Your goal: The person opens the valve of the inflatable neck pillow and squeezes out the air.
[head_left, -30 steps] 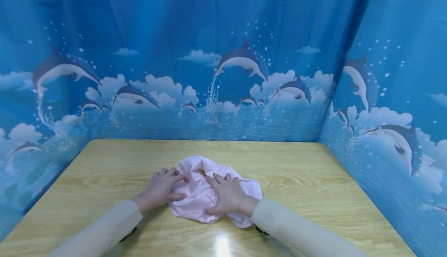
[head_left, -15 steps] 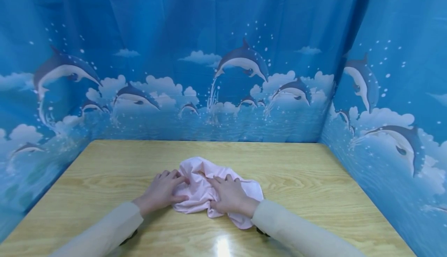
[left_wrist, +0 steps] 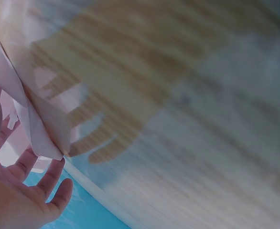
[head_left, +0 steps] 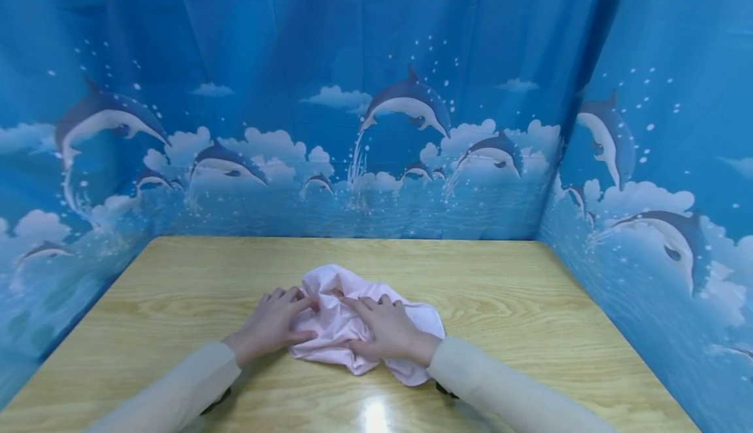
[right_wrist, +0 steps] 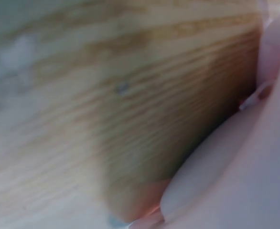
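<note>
A crumpled pale pink cloth [head_left: 336,329] lies on the table between both hands. The left hand [head_left: 273,325] is at its left edge, fingers spread and slightly bent, fingertips and thumb touching the fabric. In the left wrist view, the left hand's loosely curved, separated fingers meet a fold of the cloth [left_wrist: 35,131]. The right hand [head_left: 388,331] rests on top of the cloth, fingers spread and pointing away, thumb out toward the left. Cloth shows past the right wrist. Whatever lies under the folds is hidden. The right wrist view is blurred, and cannot show the right hand's fingers plainly.
A glossy wood-grain table [head_left: 500,302] bears the cloth and reflects a bright light near its front. Blue curtains [head_left: 282,93] with printed dolphins stand behind the table and along its left and right sides.
Half a second ago the cloth's front edge was drawn in by the right thumb; now it bulges forward again. A brown patch between the folds has been covered. The hands barely moved.
</note>
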Demonstrator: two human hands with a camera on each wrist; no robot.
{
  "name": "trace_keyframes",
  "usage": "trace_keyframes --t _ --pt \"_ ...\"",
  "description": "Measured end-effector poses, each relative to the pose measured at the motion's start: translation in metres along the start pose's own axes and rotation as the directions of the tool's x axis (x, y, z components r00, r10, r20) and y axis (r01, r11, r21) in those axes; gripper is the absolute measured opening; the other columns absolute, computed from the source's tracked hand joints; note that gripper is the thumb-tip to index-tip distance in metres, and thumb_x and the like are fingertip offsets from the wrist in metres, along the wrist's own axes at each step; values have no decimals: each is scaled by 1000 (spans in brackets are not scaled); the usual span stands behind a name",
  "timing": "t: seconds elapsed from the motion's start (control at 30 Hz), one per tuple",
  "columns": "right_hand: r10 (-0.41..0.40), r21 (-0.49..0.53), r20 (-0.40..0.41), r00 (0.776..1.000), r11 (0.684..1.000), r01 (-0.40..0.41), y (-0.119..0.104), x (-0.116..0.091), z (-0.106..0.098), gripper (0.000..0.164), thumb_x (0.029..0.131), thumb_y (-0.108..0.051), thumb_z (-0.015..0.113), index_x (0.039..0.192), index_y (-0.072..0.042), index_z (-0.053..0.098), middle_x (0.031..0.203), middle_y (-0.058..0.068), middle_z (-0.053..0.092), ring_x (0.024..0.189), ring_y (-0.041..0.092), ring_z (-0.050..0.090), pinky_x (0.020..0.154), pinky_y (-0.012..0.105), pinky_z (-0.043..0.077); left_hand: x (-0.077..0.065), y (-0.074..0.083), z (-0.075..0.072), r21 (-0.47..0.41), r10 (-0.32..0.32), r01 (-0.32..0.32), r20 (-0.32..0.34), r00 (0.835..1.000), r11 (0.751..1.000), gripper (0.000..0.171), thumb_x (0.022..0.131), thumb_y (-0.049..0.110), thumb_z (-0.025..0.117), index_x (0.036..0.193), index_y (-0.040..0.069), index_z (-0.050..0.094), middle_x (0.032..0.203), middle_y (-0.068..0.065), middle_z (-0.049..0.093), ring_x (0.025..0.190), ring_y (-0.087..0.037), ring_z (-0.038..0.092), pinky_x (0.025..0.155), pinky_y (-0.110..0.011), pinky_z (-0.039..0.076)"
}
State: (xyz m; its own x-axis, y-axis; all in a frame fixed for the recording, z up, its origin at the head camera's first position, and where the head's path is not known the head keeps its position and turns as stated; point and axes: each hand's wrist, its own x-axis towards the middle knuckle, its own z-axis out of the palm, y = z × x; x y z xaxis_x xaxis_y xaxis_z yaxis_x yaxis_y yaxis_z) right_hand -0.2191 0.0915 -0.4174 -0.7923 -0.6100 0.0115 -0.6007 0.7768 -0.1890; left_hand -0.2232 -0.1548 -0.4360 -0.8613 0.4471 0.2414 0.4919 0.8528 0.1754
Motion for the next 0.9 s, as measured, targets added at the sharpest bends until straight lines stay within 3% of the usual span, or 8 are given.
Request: trace_keyframes --t 0.17,0.37,0.53,0.7,0.9 --pt "-40 28 33 999 999 40 0 -1 -3 81 76 -74 43 143 -44 9 142 5 36 106 31 46 88 54 37 0 -1 1 6 12 -11 -13 1000 1000 42 70 53 69 104 29 60 102 2 54 92 -20 49 78 -45 41" --pt "-59 48 77 995 997 56 0 -2 -4 91 65 -78 53 140 -49 11 149 8 24 119 42 39 95 64 29 0 -2 1 3 9 -9 -18 1000 1000 41 70 55 68 102 30 61 101 3 54 92 -20 49 78 -45 41" --pt "-49 -2 98 994 999 49 -2 -1 -1 97 58 -78 59 140 -49 15 149 7 25 124 41 35 97 64 26 0 -1 1 11 -1 1 -9 1000 1000 43 70 54 68 103 27 62 103 1 55 94 -22 49 79 -46 41" --pt "-36 -65 88 995 997 42 -2 0 1 90 62 -73 62 139 -47 23 146 8 29 119 36 40 95 61 31 0 1 -1 5 -7 7 -2 1000 1000 44 70 53 69 104 25 62 105 0 55 95 -23 50 80 -47 41" --pt "-24 -84 70 997 996 30 -2 1 -1 69 73 -62 60 135 -42 36 141 10 38 110 34 44 88 57 37 -1 -1 1 10 14 -14 -18 1000 1000 42 70 53 69 103 28 62 102 1 55 93 -21 49 79 -45 41"
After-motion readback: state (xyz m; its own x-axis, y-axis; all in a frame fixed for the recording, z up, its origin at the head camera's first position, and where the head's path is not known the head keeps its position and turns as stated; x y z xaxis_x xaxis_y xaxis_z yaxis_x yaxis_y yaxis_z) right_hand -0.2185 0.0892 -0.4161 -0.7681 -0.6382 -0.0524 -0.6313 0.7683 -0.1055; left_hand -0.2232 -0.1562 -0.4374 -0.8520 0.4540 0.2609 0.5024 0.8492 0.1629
